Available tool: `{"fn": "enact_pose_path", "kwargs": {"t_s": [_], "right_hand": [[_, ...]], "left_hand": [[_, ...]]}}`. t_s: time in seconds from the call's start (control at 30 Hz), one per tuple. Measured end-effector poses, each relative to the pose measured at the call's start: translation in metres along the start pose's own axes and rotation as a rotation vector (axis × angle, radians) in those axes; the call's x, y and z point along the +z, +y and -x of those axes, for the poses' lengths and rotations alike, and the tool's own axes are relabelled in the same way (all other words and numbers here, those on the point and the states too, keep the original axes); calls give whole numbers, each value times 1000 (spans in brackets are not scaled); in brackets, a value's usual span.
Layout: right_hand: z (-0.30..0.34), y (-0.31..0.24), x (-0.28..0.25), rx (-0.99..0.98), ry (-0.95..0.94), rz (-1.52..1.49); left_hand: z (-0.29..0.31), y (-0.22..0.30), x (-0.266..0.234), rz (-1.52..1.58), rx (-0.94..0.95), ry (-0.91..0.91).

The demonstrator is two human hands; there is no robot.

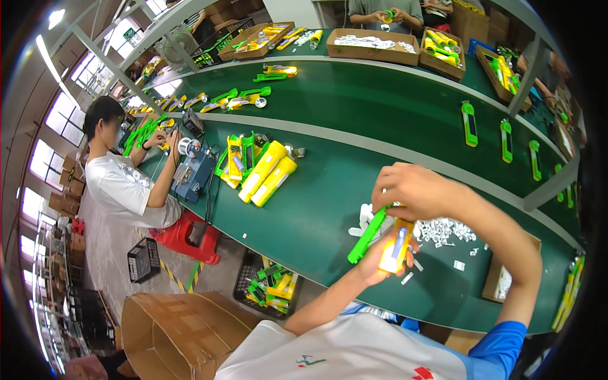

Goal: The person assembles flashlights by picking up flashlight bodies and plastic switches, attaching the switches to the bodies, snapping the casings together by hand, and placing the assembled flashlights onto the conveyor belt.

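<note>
My left hand [369, 271] is closed around a yellow lamp housing [396, 247] with a pale strip along its face; its lower end looks very bright. Just above, my right hand [415, 190] reaches over with bent fingers, pinching the upper end of a long green plastic cover [370, 235]. The cover slants down to the left, beside the housing; whether the two touch is unclear. Small white plastic parts [443, 232] lie heaped right of my hands, and flat white pieces [362, 218] lie partly hidden behind the green cover.
Yellow tubes [269, 174] and green-yellow housings [234, 161] lie left on the green table [304, 234]. A conveyor [380, 101] carries green lamps beyond a metal rail. A co-worker [130, 177] sits at a blue machine [193, 174]. A carton [171, 332] and black crate [266, 288] stand below.
</note>
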State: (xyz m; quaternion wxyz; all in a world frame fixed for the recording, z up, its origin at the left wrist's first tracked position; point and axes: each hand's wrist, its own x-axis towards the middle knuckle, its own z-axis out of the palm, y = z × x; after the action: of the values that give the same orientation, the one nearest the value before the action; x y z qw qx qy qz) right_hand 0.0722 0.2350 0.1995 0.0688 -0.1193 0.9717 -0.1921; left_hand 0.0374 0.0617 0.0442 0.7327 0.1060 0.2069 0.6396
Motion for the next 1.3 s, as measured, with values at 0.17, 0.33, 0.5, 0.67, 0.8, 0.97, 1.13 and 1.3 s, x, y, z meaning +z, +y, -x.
{"fn": "enact_pose_path", "kwargs": {"t_s": [0.17, 0.33, 0.5, 0.67, 0.8, 0.97, 1.13, 1.3], "right_hand": [[68, -5, 61, -60, 678, 180], [104, -19, 122, 315, 966, -146], [94, -45, 158, 650, 1053, -1596], [96, -42, 183, 702, 1068, -1405], [95, -49, 188, 624, 1311, -1417], [91, -56, 171, 681, 1389, -1242], [85, -52, 167, 862, 1171, -890], [90, -49, 183, 891, 1136, -851]], "left_hand": [[-7, 7, -14, 148, 159, -6], [-9, 16, 9, -147, 259, 126], [-23, -5, 9, -803, 490, 269], [-25, -18, 18, -801, 271, 238], [-28, -34, 11, -824, 409, 256], [-20, -40, 5, -351, 228, 247], [-17, -38, -7, -159, 245, 256], [-28, -38, -14, -180, 161, 354]]}}
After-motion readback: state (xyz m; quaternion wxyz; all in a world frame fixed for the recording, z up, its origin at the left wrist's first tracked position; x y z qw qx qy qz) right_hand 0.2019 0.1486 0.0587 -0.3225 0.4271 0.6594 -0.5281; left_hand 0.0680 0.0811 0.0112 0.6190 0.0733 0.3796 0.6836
